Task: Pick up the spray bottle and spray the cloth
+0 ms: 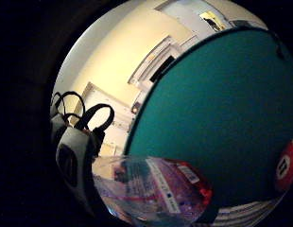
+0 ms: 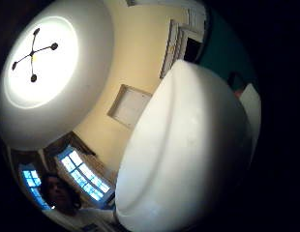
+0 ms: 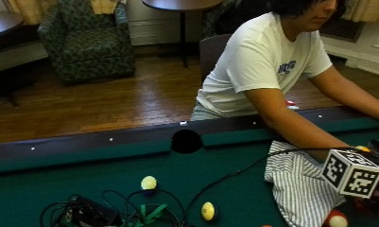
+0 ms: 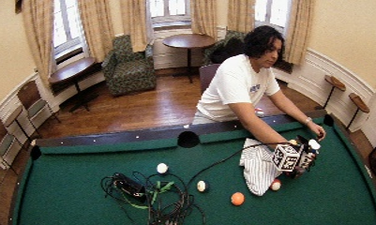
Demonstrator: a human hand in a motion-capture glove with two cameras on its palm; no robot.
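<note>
My gloved right hand seems curled round the spray bottle, though my fingers are mostly hidden. The bottle sits at my palm, just beside the striped cloth lying on the green table, so the nozzle must turn toward the cloth.

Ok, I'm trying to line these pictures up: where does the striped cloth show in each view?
Outside view: the striped cloth lies crumpled on the green felt, lower right.
Wide outside view: right of centre on the felt.
Little finger side palm view: a sliver on the felt, beside the red-striped ball.
Thumb side palm view: not in it.
Shared landmark: that ball by the cloth.
</note>
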